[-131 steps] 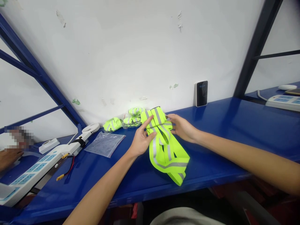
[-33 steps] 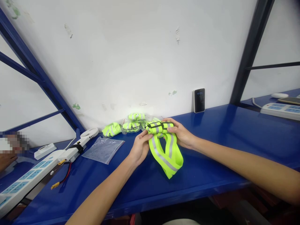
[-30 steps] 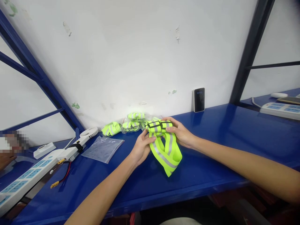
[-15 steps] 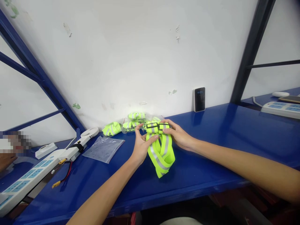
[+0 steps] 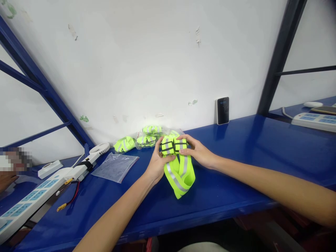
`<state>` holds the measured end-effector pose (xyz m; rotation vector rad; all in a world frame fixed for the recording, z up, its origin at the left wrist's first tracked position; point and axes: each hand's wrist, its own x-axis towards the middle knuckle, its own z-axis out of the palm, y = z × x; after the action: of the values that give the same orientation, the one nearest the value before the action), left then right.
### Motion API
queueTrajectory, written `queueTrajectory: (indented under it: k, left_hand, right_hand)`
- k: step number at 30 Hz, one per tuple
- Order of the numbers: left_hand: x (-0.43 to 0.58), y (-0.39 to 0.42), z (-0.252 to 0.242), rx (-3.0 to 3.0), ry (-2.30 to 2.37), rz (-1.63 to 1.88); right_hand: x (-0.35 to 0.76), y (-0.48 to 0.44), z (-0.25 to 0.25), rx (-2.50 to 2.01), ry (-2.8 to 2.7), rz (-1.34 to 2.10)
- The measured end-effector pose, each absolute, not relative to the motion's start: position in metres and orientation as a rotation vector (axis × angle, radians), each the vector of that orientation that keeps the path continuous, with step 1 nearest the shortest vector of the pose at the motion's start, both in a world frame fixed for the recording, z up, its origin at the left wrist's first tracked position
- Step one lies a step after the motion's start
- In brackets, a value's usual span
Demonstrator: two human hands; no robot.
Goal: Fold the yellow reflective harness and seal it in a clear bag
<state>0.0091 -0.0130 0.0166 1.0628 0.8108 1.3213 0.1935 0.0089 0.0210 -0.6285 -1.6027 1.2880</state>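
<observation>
Between my two hands is a neon-yellow reflective strap [image 5: 181,178] with silver stripes; its upper part is gathered into two bundles with black buckles, and a loop hangs down toward the blue table. My left hand [image 5: 159,161] grips the left bundle, thumb in front and index finger at its upper left edge. On the other side, my right hand [image 5: 195,150] holds the right bundle between thumb and fingers. Behind them, more folded neon straps in clear bags [image 5: 149,140] are piled by the wall. Another neon strap [image 5: 124,144] lies left of that pile.
A clear zip bag [image 5: 115,167] lies flat on the blue table [image 5: 249,154]. To the left are a small white fan [image 5: 99,148], a yellow-plugged cable [image 5: 75,194] and a long power strip [image 5: 28,199]. A dark-screened device [image 5: 223,111] leans on the wall. Another person's hand shows at far left.
My left index finger has come down against the left bundle. The two buckled bundles have tilted slightly to face me more; both hands keep their hold.
</observation>
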Motion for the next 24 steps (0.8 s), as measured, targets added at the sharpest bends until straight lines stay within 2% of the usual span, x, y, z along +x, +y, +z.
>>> queueTrajectory:
  k: [12, 18, 24]
  left_hand:
    - [0.008, -0.007, 0.001, 1.156, 0.871, 1.276]
    - [0.007, -0.007, -0.001, 1.294, 0.945, 1.230]
    - [0.008, -0.012, 0.008, 1.233, 0.802, 1.160]
  right_hand:
    - [0.192, 0.002, 0.024, -0.509, -1.588, 1.424]
    - [0.197, 0.009, 0.026, -0.499, -1.686, 1.340]
    - [0.200, 0.013, 0.024, -0.541, -1.761, 1.207]
